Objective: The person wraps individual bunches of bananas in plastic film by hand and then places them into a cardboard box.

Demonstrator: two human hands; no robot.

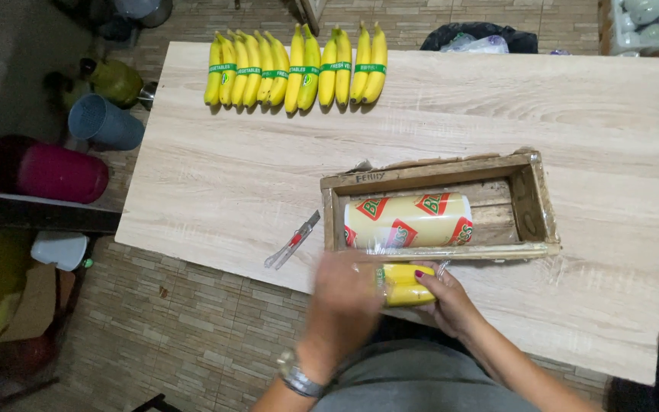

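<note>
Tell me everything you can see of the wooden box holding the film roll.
The wooden box is a shallow, open-topped rectangular tray of rough, worn planks, lying flat on the pale table, near its front edge. Inside lies a roll of clear film on its side, filling the left part. Film appears drawn over the front rail, toward the hands holding yellow bananas.

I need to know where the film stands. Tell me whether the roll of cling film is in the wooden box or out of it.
In. The roll of cling film lies on its side inside the wooden box, between its walls.

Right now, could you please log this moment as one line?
left hand: on bananas | right hand: holding bananas | film roll: in wooden box
</note>
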